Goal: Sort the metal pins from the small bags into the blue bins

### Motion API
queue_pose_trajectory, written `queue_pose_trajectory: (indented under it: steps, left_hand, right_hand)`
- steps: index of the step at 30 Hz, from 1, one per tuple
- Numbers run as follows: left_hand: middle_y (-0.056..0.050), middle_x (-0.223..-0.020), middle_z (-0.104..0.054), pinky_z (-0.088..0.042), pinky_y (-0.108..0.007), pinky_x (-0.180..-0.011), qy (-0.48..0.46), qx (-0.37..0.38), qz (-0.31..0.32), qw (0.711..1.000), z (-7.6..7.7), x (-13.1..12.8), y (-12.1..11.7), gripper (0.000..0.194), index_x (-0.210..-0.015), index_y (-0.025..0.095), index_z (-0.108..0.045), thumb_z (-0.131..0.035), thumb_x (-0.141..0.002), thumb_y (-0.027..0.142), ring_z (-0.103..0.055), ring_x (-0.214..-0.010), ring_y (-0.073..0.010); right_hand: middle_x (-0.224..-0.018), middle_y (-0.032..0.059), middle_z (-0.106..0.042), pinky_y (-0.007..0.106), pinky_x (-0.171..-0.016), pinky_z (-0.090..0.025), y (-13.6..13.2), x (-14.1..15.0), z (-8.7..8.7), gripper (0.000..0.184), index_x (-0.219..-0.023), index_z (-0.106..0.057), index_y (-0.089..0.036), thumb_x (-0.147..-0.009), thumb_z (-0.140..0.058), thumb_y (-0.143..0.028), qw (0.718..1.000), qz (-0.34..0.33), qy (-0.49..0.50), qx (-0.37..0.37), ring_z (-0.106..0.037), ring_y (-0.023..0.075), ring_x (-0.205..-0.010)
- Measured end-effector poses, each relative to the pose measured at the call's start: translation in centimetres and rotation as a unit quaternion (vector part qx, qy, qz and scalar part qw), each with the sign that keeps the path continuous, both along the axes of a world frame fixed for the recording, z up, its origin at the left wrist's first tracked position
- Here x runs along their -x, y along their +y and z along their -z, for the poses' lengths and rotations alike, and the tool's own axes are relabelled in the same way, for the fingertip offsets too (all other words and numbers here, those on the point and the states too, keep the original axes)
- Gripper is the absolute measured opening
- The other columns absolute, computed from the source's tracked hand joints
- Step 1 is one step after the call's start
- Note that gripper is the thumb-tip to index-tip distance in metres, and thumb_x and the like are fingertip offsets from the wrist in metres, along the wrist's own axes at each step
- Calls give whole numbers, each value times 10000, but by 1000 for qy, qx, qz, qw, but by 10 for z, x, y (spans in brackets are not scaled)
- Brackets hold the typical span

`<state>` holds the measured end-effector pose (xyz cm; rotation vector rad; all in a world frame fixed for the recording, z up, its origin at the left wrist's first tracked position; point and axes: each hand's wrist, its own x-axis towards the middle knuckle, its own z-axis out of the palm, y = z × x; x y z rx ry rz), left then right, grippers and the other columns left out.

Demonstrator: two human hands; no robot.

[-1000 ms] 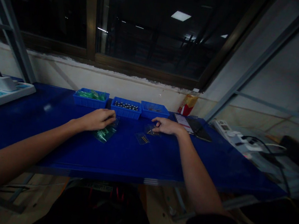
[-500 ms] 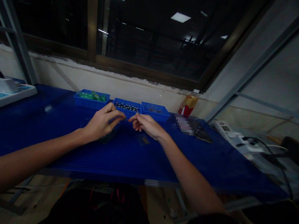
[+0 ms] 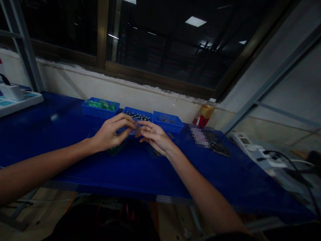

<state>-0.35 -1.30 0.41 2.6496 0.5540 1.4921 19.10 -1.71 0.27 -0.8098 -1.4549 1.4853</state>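
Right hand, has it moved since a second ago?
Yes, the right hand has moved left, its fingertips now in front of the middle blue bin.

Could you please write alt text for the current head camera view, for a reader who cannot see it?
A person's left hand and right hand meet at a small see-through item over a blue table. Behind are three blue trays, the leftmost holding green plastic, beneath a dark window.

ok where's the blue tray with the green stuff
In the head view, the green-filled tray sits on the table left of centre near the wall, just left of the middle blue tray.
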Motion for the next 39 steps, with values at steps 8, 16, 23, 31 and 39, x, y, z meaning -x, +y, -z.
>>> queue_pose_trajectory:
  steps: [8,16,23,31,39]
  left_hand:
    - [-77,-1050,-467,-422,-369,-871,39,13,-20,999,5,0,6,162,-892,178,-560,-464,-794,92,-476,-1027,-190]
    - [-69,-952,-520,-466,-309,-710,44,121,-56,990,6,0,10,183,-946,163,-559,-439,-847,259,-531,-874,-182]
    - [-40,-663,-602,-456,-266,-585,23,353,-14,935,12,-4,17,447,-802,142,-588,-278,-886,453,-562,-600,-139]
    - [-11,-655,-556,-427,-227,-538,-35,386,48,921,18,-6,22,215,-791,147,-521,-471,-812,354,-508,-560,-100]
    - [-30,-783,-576,-436,-242,-599,-6,221,-33,975,13,-2,15,117,-855,149,-532,-452,-797,212,-540,-705,-133]
  right_hand:
    - [-595,-28,-572,195,-481,-359,0,8,4,184,-765,-549,-164,-636,-665,-225,995,78,-41,-53,-509,68,-517]
    - [-634,-36,-530,233,-546,-395,9,2,7,129,-727,-498,-183,-651,-591,-229,949,200,-147,-194,-500,94,-568]
    - [-722,-2,-534,245,-595,-401,-5,7,4,84,-761,-538,-194,-728,-478,-144,851,215,-293,-378,-501,114,-650]
    - [-816,23,-528,262,-645,-428,-10,10,3,195,-832,-592,-205,-742,-463,-90,829,175,-322,-423,-516,134,-744]
    - [-789,26,-556,280,-674,-417,-6,5,3,155,-817,-613,-195,-791,-464,-162,812,196,-356,-418,-517,138,-729]
